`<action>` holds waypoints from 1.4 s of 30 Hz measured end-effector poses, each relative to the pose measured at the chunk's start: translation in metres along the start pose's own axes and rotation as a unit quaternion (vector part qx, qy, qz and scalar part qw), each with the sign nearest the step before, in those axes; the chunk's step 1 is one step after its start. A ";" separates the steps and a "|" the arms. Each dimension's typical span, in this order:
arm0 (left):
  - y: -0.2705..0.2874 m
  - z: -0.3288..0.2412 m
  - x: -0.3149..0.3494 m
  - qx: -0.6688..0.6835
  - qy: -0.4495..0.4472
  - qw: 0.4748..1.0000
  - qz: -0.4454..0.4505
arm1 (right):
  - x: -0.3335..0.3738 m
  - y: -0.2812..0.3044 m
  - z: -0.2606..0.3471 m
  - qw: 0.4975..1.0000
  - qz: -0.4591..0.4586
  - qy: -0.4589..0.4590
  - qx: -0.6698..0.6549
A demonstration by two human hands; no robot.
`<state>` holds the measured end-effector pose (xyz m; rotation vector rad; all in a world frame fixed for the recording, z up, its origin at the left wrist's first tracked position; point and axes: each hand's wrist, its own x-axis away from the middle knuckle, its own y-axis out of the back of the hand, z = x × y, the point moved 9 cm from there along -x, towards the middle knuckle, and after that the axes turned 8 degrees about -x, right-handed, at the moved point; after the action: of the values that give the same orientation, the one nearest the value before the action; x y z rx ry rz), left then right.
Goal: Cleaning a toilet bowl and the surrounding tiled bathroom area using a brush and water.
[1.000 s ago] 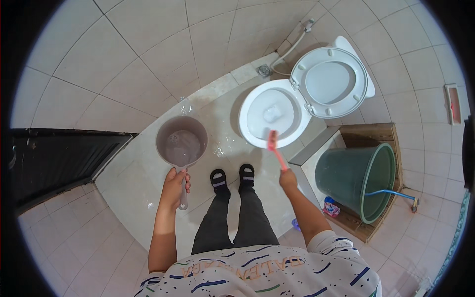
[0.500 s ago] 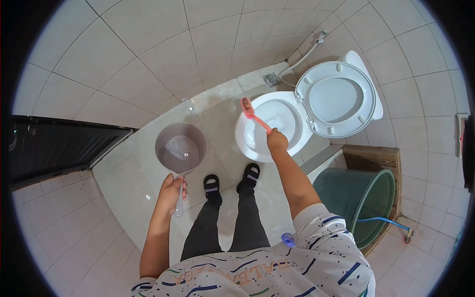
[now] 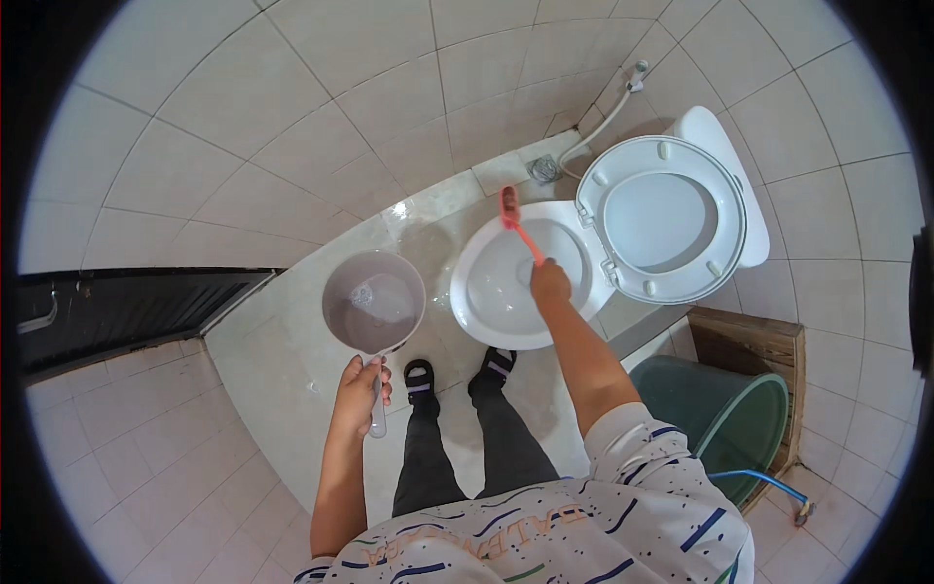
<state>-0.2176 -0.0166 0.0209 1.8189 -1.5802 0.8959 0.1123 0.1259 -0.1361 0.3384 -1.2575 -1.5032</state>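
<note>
My left hand (image 3: 362, 394) grips the handle of a grey water dipper (image 3: 342, 326), which has some water inside. In my right hand (image 3: 551, 281) is the handle of a pink toilet brush (image 3: 530, 243), its head over the far rim of the bowl. The white toilet bowl (image 3: 465, 302) stands under that hand, and its lid and seat (image 3: 725, 219) are raised and lean back on the white tank (image 3: 708, 127). The dipper is held above the floor, left of the bowl and apart from it.
On the right, a large green bucket (image 3: 681, 394) stands by a wooden frame (image 3: 744, 336), a blue hose (image 3: 749, 475) reaching its rim. A spray hose (image 3: 603, 127) hangs at the far wall near a floor drain (image 3: 544, 169). A dark door (image 3: 107, 321) is at left; the tiled floor (image 3: 263, 360) looks wet.
The view has shifted slightly. The brush head has moved right along the far rim of the bowl, and the dipper is now closer to the bowl. Both hands keep their hold.
</note>
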 end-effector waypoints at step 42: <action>-0.058 -0.002 -0.045 -0.086 0.062 0.994 -0.028 | 0.078 -0.146 -0.095 0.971 0.213 -0.037 -0.100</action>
<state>-0.1641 0.0207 -0.0125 1.6472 -1.4747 0.8052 0.0772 -0.0115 -0.2641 -0.1195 -1.1364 -1.2632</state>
